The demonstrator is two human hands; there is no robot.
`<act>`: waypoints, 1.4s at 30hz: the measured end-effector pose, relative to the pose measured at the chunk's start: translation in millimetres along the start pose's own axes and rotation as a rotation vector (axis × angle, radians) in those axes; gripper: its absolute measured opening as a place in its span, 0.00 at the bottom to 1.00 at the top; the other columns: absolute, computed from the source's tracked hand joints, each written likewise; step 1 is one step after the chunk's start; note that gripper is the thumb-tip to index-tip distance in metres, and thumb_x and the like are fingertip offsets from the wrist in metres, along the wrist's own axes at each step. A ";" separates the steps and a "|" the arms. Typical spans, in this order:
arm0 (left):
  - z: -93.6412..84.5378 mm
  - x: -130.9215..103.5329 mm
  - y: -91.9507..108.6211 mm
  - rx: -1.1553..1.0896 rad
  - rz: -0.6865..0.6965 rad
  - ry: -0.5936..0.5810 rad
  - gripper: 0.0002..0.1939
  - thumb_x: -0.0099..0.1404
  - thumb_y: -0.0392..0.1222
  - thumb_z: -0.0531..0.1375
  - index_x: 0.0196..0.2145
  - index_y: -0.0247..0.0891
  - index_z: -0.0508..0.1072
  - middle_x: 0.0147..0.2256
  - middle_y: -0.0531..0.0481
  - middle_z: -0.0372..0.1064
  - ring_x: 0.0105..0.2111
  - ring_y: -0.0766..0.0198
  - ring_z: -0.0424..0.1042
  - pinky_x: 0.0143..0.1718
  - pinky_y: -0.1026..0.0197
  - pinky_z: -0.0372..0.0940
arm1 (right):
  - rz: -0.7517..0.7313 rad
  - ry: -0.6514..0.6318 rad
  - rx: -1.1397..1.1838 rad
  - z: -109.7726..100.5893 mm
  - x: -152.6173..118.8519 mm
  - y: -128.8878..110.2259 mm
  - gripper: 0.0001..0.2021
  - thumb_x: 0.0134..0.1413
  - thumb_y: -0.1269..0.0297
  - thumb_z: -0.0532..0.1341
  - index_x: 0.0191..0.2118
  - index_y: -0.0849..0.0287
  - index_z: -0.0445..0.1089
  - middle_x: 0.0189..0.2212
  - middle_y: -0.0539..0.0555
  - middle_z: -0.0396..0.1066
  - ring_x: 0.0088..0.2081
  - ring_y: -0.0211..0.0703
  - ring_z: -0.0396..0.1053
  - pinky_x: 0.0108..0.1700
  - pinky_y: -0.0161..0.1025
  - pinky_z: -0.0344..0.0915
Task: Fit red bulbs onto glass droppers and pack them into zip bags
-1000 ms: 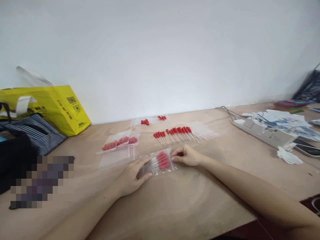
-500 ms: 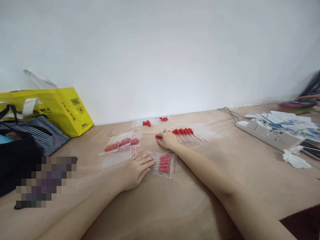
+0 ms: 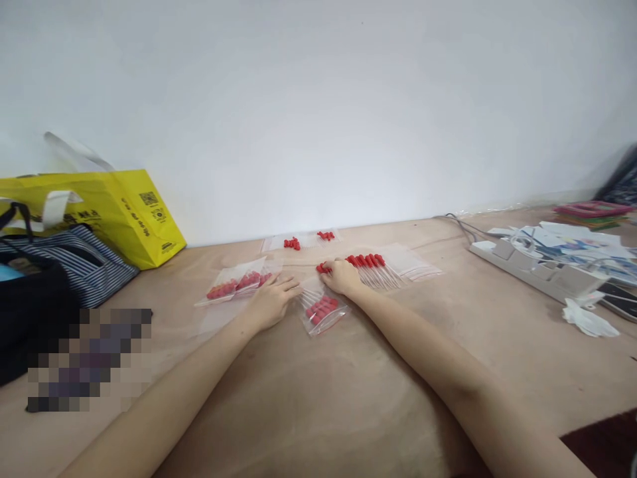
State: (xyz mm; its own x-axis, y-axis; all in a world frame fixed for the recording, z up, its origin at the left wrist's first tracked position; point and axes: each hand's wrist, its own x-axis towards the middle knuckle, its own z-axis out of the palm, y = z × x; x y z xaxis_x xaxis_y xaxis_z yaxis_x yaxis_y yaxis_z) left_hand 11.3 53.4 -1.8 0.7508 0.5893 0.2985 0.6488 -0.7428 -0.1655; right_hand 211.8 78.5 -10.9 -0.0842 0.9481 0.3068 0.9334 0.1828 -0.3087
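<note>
My left hand [image 3: 273, 302] lies with its fingers stretched out, between a stack of clear zip bags [image 3: 229, 273] and another zip bag [image 3: 323, 325]. Its fingertips reach the stick end of that second bag, which holds several red-tipped sticks [image 3: 321, 308]. My right hand [image 3: 343, 276] is curled around the red ends of a few loose sticks [image 3: 322, 267]; the thumb and part of the sticks are hidden. Just right of it, a row of loose red-tipped sticks [image 3: 365, 260] lies on the table, beside flat clear bags [image 3: 413, 260].
Against the wall lie more bagged red-tipped sticks [image 3: 292, 244]. A yellow bag [image 3: 144, 219] and a striped bag [image 3: 102, 265] stand at left. To the right are a white power strip [image 3: 537, 271], papers [image 3: 587, 239] and a crumpled tissue [image 3: 590, 320].
My left hand has slid forward, and the bag of sticks beside it has turned and shifted away from me. My right hand has moved slightly to the right.
</note>
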 end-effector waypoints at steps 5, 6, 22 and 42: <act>-8.6 -16.9 32.9 -0.189 0.105 0.201 0.18 0.60 0.48 0.54 0.45 0.35 0.68 0.43 0.44 0.69 0.44 0.59 0.67 0.48 0.53 0.62 | -0.175 0.047 0.142 -16.5 -26.4 18.4 0.15 0.55 0.56 0.51 0.36 0.56 0.72 0.30 0.53 0.69 0.31 0.37 0.65 0.35 0.32 0.57; -9.3 -19.6 37.6 -0.178 0.166 0.203 0.20 0.59 0.50 0.55 0.45 0.35 0.68 0.43 0.43 0.69 0.44 0.58 0.67 0.48 0.52 0.62 | -0.259 0.072 0.192 -19.8 -34.9 25.7 0.15 0.54 0.56 0.52 0.36 0.57 0.72 0.29 0.53 0.68 0.30 0.36 0.64 0.34 0.32 0.57; -3.9 -24.0 17.9 0.075 0.404 0.401 0.09 0.61 0.32 0.50 0.32 0.35 0.71 0.29 0.48 0.73 0.31 0.64 0.72 0.36 0.61 0.68 | -0.834 0.228 -0.118 -12.6 -64.9 48.8 0.12 0.57 0.65 0.50 0.34 0.58 0.71 0.27 0.53 0.68 0.31 0.37 0.61 0.27 0.32 0.51; 0.5 -22.9 21.6 0.153 0.321 0.412 0.10 0.61 0.34 0.51 0.26 0.36 0.70 0.26 0.51 0.71 0.26 0.66 0.70 0.28 0.63 0.66 | -1.001 0.382 -0.199 -7.5 -60.9 35.6 0.15 0.56 0.70 0.49 0.21 0.61 0.63 0.20 0.50 0.63 0.26 0.35 0.57 0.25 0.36 0.45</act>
State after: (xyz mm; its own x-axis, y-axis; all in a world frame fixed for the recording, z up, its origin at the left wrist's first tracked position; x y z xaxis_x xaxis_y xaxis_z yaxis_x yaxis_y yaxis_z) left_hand 8.2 24.0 -12.7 0.8235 0.1443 0.5486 0.4286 -0.7918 -0.4351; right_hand 252.8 25.3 -33.9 -0.7558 0.2436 0.6078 0.5449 0.7487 0.3776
